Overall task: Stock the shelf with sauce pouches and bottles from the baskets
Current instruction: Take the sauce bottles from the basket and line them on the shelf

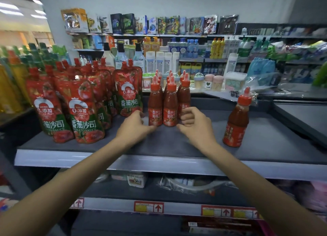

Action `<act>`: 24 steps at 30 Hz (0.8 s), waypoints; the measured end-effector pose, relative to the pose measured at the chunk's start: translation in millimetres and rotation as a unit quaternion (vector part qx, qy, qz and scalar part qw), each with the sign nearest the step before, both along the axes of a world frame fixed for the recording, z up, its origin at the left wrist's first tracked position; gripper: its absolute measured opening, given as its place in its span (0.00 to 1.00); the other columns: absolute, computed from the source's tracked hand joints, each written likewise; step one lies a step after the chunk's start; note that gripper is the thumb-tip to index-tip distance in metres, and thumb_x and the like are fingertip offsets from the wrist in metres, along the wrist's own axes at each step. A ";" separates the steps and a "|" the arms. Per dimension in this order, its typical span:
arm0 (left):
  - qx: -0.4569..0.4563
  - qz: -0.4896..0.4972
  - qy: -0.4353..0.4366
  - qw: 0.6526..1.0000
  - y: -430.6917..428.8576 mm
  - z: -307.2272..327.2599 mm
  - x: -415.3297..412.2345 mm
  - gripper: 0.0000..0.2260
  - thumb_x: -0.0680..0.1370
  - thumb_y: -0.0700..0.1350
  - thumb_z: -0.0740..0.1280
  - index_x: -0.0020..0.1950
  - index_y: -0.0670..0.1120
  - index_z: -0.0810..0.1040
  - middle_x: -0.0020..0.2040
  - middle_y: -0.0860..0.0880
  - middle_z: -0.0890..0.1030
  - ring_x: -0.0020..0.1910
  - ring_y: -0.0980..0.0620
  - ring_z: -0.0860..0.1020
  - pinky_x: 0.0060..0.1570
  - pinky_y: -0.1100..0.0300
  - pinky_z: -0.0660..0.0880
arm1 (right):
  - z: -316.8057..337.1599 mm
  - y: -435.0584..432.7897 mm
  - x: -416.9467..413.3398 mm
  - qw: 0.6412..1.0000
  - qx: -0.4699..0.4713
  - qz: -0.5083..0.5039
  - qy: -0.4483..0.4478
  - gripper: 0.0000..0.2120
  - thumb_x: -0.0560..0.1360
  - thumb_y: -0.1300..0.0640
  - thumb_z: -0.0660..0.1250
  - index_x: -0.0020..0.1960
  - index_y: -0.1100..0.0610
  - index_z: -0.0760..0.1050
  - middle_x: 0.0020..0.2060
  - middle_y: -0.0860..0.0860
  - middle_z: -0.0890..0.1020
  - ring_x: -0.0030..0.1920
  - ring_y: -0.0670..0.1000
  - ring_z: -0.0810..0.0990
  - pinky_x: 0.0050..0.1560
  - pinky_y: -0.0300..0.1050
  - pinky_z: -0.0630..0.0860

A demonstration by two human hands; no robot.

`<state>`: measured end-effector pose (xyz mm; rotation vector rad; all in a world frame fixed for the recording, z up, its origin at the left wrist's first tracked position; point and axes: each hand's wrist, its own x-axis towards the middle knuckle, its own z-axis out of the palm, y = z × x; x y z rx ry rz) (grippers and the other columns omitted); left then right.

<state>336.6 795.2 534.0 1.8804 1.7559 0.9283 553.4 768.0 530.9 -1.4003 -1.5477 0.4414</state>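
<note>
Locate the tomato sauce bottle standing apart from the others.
The tomato sauce bottle stands upright on the right part of the grey shelf in the head view, well right of the bottle cluster and the right hand.

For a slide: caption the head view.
Restocking: left hand and right hand flank clustered sauce bottles beside pouches on the shelf.

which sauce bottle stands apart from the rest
The lone bottle right of the right hand; the other bottles stand packed together in rows.

Red pouches [79, 110] with green bases, red-capped bottles [163, 103], grey shelf [177, 143].
</note>
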 end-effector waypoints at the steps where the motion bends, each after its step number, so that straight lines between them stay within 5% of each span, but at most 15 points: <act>1: 0.017 -0.002 0.002 1.000 -9.2 0.4 2.0 0.26 0.69 0.63 0.76 0.60 0.51 0.74 0.52 0.52 0.81 0.53 0.49 0.80 0.57 0.45 0.79 | 1.1 -12.9 3.8 1.000 0.010 0.009 0.002 0.20 0.71 0.60 0.79 0.60 0.52 0.77 0.46 0.45 0.82 0.47 0.45 0.83 0.54 0.44 0.82; 5: 0.072 -0.085 -0.058 0.992 -41.6 1.0 38.7 0.14 0.74 0.53 0.77 0.56 0.53 0.78 0.47 0.56 0.82 0.46 0.57 0.81 0.53 0.53 0.80 | 3.2 -61.1 28.8 0.998 0.054 0.008 0.016 0.17 0.75 0.60 0.77 0.61 0.52 0.79 0.48 0.44 0.83 0.50 0.43 0.83 0.53 0.38 0.81; 8: 0.061 -0.178 -0.094 0.978 -48.7 3.8 80.1 0.14 0.75 0.49 0.78 0.58 0.52 0.79 0.48 0.53 0.82 0.45 0.56 0.81 0.52 0.59 0.81 | 9.6 -91.4 55.8 0.991 0.117 -0.047 0.048 0.12 0.77 0.62 0.74 0.58 0.52 0.80 0.47 0.45 0.84 0.49 0.43 0.84 0.51 0.35 0.81; 12: -0.006 -0.253 -0.081 0.964 -34.0 3.9 133.1 0.20 0.73 0.48 0.80 0.61 0.51 0.77 0.52 0.50 0.81 0.48 0.52 0.83 0.53 0.54 0.82 | 9.3 -95.9 103.9 0.967 0.166 -0.165 0.096 0.06 0.80 0.61 0.70 0.55 0.52 0.79 0.45 0.46 0.84 0.47 0.46 0.85 0.51 0.48 0.84; 15: -0.042 -0.274 -0.045 0.960 -19.5 0.9 169.2 0.26 0.70 0.47 0.82 0.64 0.49 0.75 0.54 0.49 0.80 0.52 0.48 0.83 0.57 0.47 0.81 | 0.9 -82.2 135.8 0.968 0.109 -0.190 0.120 0.10 0.78 0.62 0.69 0.56 0.50 0.78 0.45 0.46 0.84 0.48 0.51 0.85 0.52 0.59 0.83; 19: -0.051 -0.295 -0.071 0.952 -9.0 -2.2 201.6 0.28 0.65 0.48 0.85 0.61 0.48 0.77 0.49 0.50 0.85 0.47 0.54 0.84 0.55 0.52 0.81 | -2.4 -63.2 147.9 0.983 0.006 -0.142 0.117 0.16 0.75 0.64 0.72 0.59 0.50 0.78 0.49 0.48 0.84 0.50 0.52 0.85 0.56 0.61 0.82; 21: -0.040 -0.306 -0.089 0.947 -10.3 -4.9 210.2 0.28 0.65 0.47 0.85 0.62 0.48 0.79 0.47 0.53 0.86 0.41 0.62 0.83 0.50 0.60 0.80 | 3.1 -58.1 147.0 0.986 -0.021 -0.108 0.128 0.19 0.73 0.64 0.72 0.61 0.49 0.78 0.50 0.50 0.85 0.52 0.52 0.85 0.60 0.58 0.81; 24: -0.023 -0.307 -0.100 0.946 -11.3 -10.0 214.7 0.30 0.63 0.49 0.86 0.62 0.51 0.80 0.46 0.55 0.87 0.39 0.64 0.82 0.51 0.57 0.81 | 11.5 -58.2 144.2 0.985 -0.048 -0.046 0.157 0.21 0.74 0.71 0.69 0.61 0.52 0.77 0.52 0.52 0.86 0.50 0.48 0.85 0.56 0.46 0.81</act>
